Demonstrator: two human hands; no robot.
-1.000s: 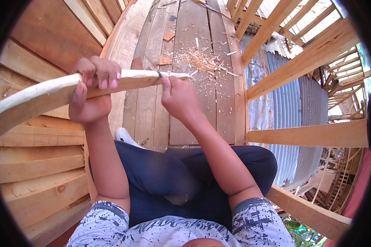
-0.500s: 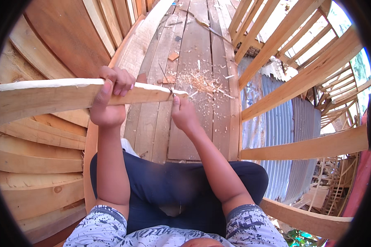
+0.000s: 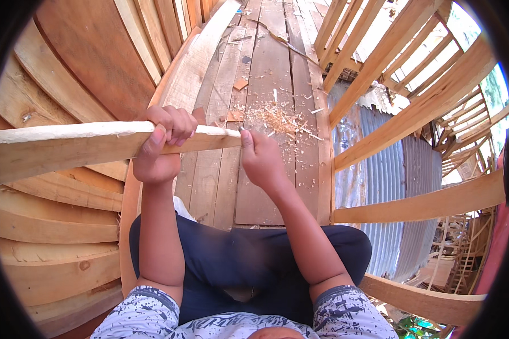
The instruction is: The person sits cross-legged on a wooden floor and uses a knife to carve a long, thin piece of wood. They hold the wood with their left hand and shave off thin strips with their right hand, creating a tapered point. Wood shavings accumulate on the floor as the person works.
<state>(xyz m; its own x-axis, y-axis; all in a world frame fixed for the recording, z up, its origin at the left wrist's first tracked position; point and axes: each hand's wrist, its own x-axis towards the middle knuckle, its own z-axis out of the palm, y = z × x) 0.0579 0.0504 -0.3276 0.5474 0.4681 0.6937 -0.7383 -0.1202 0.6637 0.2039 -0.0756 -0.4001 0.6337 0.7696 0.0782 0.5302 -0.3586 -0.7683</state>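
Note:
My left hand (image 3: 167,135) is closed around a long wooden board (image 3: 68,150), its fingers over the pale, freshly cut upper edge and the thumb on the near side. The board runs in from the left and narrows toward its right end. By that tip my right hand (image 3: 262,158) is closed on a knife (image 3: 241,129). Little of the knife shows beyond the thumb, and its thin blade is blurred. Whether the blade touches the wood, I cannot tell.
Wood shavings (image 3: 277,118) lie on the plank floor (image 3: 263,198) ahead, with small wood scraps (image 3: 240,83) nearby. A plank wall (image 3: 56,220) stands close on the left. Wooden railing bars (image 3: 401,130) rise on the right, with corrugated metal sheets (image 3: 387,186) beyond.
The board's right end has shifted left and slightly down, and my left hand has moved a little right and down along with the view. My right hand has moved slightly right, off the board's tip.

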